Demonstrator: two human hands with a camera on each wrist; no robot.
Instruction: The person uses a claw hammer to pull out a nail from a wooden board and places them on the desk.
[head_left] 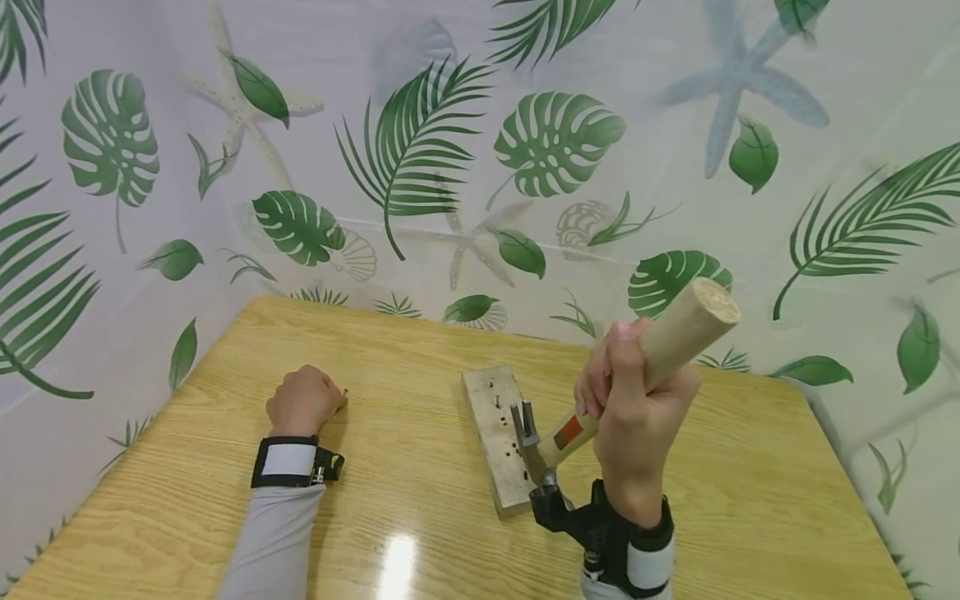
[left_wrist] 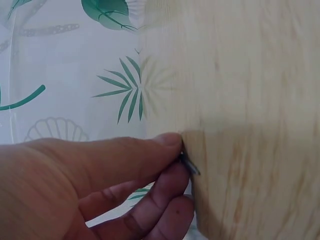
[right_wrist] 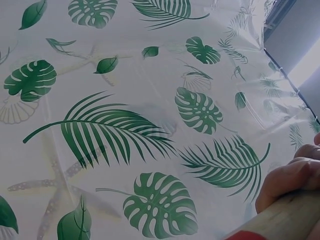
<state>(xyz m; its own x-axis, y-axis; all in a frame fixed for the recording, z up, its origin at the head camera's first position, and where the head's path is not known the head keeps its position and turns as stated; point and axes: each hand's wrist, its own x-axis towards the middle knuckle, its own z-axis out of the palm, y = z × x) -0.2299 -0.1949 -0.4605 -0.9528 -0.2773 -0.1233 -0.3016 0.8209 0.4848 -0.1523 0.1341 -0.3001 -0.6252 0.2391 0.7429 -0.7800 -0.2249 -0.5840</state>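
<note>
My right hand (head_left: 637,400) grips a claw hammer (head_left: 686,329) by its pale wooden handle, butt end raised. The metal head points down toward me, its claw overlapping the edge of a wooden block (head_left: 491,442) in the head view; whether they touch I cannot tell. Holes dot the block's top, and a nail or two seem to stand near its far end. To the left, my left hand (head_left: 303,400) is low over the table and pinches a small dark nail (left_wrist: 190,164) between thumb and fingertips. In the right wrist view only some fingers and part of the handle (right_wrist: 285,220) show.
A wood-grain table (head_left: 405,467) spans the view, with a bright reflection near its front. Behind and beside it hangs a white sheet (head_left: 427,267) printed with green leaves, starfish and shells. Both wrists wear strapped black camera mounts.
</note>
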